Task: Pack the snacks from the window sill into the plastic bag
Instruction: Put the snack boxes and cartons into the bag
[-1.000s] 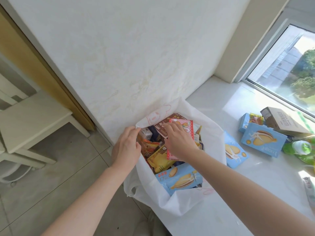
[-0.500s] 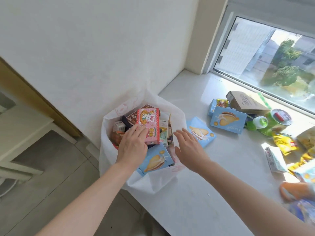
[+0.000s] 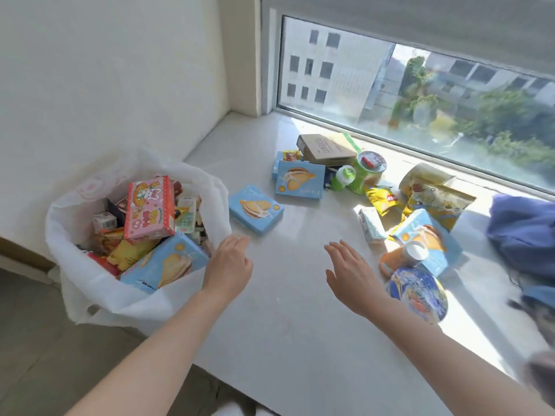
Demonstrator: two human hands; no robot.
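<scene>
Both hands hovered empty over the window sill [image 3: 300,295].
Left hand [image 3: 228,270] beside the plastic bag [image 3: 90,283], right hand [image 3: 350,273] near it; fingers apart, relaxed.

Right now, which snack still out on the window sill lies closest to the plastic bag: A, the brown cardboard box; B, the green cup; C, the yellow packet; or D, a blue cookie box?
D: one blue cookie box lies flat just beside the plastic bag, while the brown cardboard box, green cup and yellow packet sit farther off, nearer the window.
</scene>
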